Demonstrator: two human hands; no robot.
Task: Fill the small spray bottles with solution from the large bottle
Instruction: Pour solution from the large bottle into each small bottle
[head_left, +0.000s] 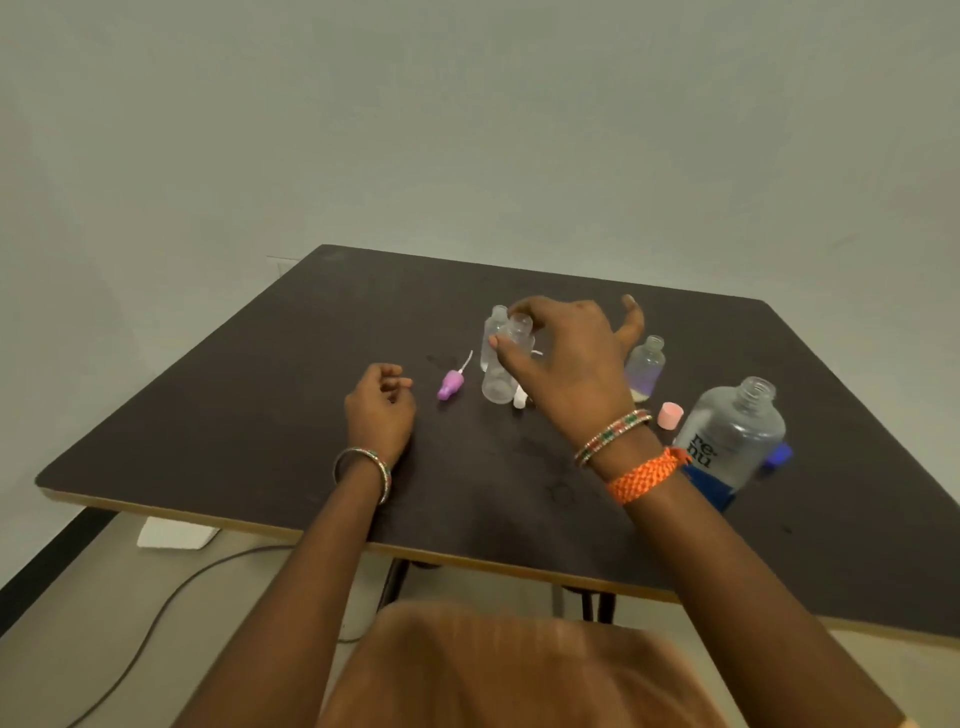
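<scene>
Two small frosted spray bottles stand uncapped at the table's middle. My right hand (566, 358) pinches the neck of the nearer small bottle (501, 382); the second small bottle (493, 332) stands just behind it. A third small bottle (645, 369), with a little liquid at its bottom, stands to the right, uncapped. The large clear bottle (737, 431) marked "re-nu" stands open at the right, with blue at its base. My left hand (382, 405) rests on the table with fingers loosely curled, holding nothing. A purple spray head (451, 384) with its tube lies between my hands.
A pink cap (670, 414) lies beside the large bottle, and a white spray head (519, 399) peeks out under my right hand. The dark table (260, 415) ends near my lap. A cable and a white box lie on the floor at the left.
</scene>
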